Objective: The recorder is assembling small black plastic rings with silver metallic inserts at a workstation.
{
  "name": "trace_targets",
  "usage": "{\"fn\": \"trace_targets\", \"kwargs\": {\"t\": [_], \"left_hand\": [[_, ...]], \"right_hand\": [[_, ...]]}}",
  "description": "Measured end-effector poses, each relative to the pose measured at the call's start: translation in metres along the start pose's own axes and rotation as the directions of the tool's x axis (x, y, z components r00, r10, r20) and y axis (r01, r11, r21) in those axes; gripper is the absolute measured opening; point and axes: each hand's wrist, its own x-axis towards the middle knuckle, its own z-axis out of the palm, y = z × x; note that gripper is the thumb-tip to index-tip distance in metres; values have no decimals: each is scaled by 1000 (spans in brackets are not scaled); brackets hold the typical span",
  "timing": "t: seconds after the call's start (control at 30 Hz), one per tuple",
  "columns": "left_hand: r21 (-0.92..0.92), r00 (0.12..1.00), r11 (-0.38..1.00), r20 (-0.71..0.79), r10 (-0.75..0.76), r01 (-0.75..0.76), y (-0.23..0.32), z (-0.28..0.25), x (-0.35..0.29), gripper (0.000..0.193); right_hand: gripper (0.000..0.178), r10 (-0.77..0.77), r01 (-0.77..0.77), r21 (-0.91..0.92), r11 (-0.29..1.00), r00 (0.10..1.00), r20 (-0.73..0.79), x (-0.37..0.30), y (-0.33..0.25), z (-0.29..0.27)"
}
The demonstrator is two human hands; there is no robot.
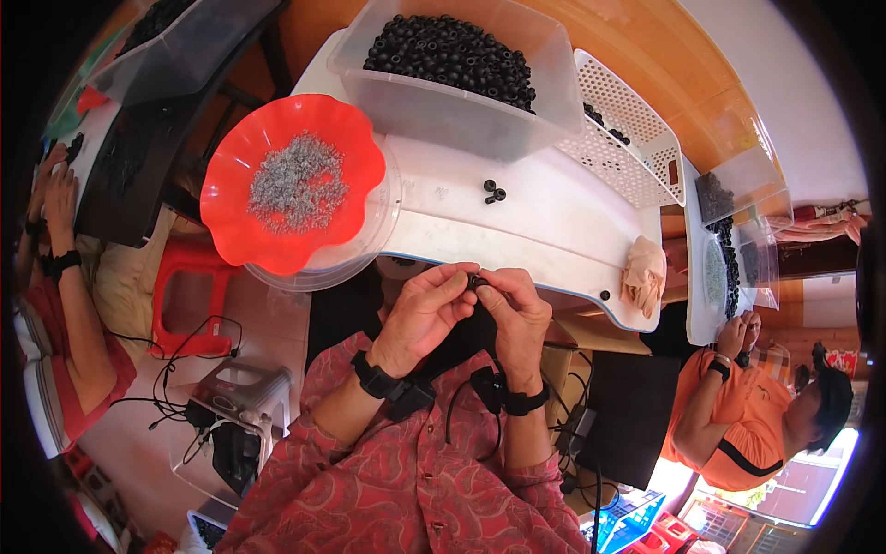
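Observation:
Both hands meet at the table's near edge around one small black ring-like part [474, 282]. The thumb and fingers of my left hand [420, 309] pinch it from one side. From the other side my right hand [517, 319] grips it too, so the fingertips partly cover it. To the left stands a red scalloped bowl [221, 185] of tiny clear-grey pieces [295, 185]. Beyond my hands, a small cluster of black parts [494, 192] lies on the white table [438, 231]. A single black part [604, 295] sits near the table's right end.
A clear bin [452, 125] of black parts [452, 60] stands at the back, beside a white perforated basket [660, 138]. A crumpled pinkish cloth [643, 275] lies at the right end. Co-workers sit left and right. A red stool [189, 295] and loose cables are below left.

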Motion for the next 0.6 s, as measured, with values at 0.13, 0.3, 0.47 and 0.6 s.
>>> {"fn": "trace_targets", "kwargs": {"t": [0.13, 0.3, 0.47, 0.6], "left_hand": [[21, 1000, 1000, -9, 11, -11, -1, -1, 0, 25], [20, 1000, 1000, -17, 11, -11, -3, 0, -1, 25], [20, 1000, 999, -1, 29, -29, -8, -5, -1, 22], [1, 998, 998, 2, 58, -58, -13, -3, -3, 18]], "right_hand": [[22, -8, 7, 16, 1000, 1000, 4, -1, 0, 1], [22, -13, 13, -13, 1000, 1000, -13, -3, -2, 1], [20, -104, 101, -150, 984, 994, -12, -4, -2, 1], [19, -142, 137, -151, 979, 990, -23, -7, -5, 3]]}}
